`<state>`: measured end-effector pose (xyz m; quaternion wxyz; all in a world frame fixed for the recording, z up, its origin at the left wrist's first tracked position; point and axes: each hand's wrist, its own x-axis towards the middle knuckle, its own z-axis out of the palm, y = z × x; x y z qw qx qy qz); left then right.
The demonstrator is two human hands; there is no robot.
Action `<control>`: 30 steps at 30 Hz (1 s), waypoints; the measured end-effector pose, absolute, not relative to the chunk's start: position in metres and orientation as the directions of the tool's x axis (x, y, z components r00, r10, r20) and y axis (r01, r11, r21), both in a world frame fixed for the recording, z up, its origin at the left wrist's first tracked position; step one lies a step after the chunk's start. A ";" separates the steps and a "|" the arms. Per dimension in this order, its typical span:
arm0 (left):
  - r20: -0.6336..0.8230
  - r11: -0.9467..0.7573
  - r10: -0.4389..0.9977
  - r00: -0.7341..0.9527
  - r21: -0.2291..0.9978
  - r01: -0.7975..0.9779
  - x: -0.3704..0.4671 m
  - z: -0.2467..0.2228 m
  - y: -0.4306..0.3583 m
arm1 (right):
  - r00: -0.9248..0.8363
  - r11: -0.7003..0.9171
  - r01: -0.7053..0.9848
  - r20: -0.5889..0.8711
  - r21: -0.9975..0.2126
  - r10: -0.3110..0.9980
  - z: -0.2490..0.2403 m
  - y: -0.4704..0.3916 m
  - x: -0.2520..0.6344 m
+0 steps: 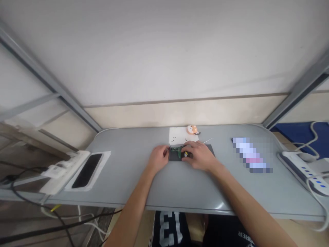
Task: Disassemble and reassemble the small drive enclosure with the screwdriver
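the dark casing (174,158) lay flat on the grey counter (123,171) straight in front of me, between my hands, its long side running left to right. my left hand (159,157) was at its left end, fingers curled narrow against the edge; i could not tell whether they gripped it or only steadied it. my right hand (197,154) reached over from the right, fingertips and thumb closed around a black part (184,154) with a yellow mark, so that hand was the nearer to it. inside the open casing, the green circuit board (175,149) sat along the far side, just left of the black part. just beyond the casing, white paper (178,132) carried small dark screws (173,139), in loose groups, and an orange-and-white animal-faced case (191,129) rested at the paper's right side.
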<state>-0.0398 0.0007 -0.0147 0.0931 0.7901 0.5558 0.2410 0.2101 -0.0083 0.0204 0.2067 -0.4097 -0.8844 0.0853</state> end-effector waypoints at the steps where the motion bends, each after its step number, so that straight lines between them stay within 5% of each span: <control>1: 0.283 -0.368 0.921 0.267 0.412 0.833 -0.040 -0.014 0.001 | -0.584 0.650 0.691 0.287 -0.317 0.760 0.019 -0.008 0.210; 7: 0.311 -0.398 0.908 0.282 0.424 0.814 -0.041 -0.017 0.002 | -0.609 0.670 0.696 0.283 -0.257 0.741 0.012 -0.008 0.209; 12: 0.356 -0.412 0.895 0.267 0.436 0.800 -0.041 -0.018 0.001 | -0.534 0.663 0.648 0.397 -0.374 0.746 0.023 -0.010 0.216; 18: 0.507 -0.512 0.820 0.266 0.440 0.738 -0.029 0.002 -0.009 | 0.043 0.558 0.449 0.640 -0.698 0.767 0.060 -0.005 0.227; 23: 0.318 -0.650 0.759 0.569 0.429 0.627 -0.002 0.018 -0.005 | 0.336 0.360 0.290 0.447 -0.887 0.829 0.055 0.008 0.222; 30: 0.259 -0.557 0.824 0.504 0.536 0.634 -0.007 0.009 -0.001 | 0.342 0.163 0.428 0.326 -0.889 0.881 0.024 0.012 0.216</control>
